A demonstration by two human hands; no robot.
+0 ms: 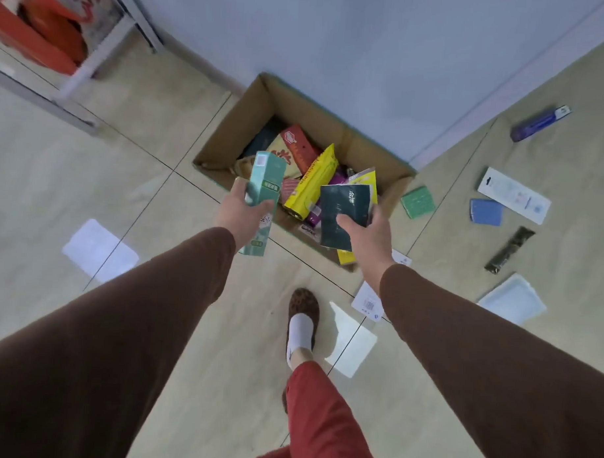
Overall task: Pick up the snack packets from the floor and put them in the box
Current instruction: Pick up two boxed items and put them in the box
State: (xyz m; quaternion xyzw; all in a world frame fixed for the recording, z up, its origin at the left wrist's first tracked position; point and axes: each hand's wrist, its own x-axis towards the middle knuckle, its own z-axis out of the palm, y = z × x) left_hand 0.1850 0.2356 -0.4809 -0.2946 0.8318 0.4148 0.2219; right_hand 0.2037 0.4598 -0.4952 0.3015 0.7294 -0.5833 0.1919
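An open cardboard box [228, 130] stands on the floor against the wall, holding several packets, among them a red one [298, 148] and a yellow one [314, 181]. My left hand [241, 211] grips a tall teal packet [266, 179] over the box's near-left edge. My right hand [367, 231] holds a dark green packet [342, 213], with a yellow one [364, 179] behind it, above the box's near side. More packets lie on the floor to the right: green [418, 202], blue [486, 212], white [514, 195], dark [508, 249], purple-blue [539, 123].
A grey metal shelf frame [98, 50] with red goods stands at the upper left. A pale flat packet [512, 298] and a white card [368, 301] lie near my right arm. My foot [302, 318] in a patterned slipper is on the tiles below the box.
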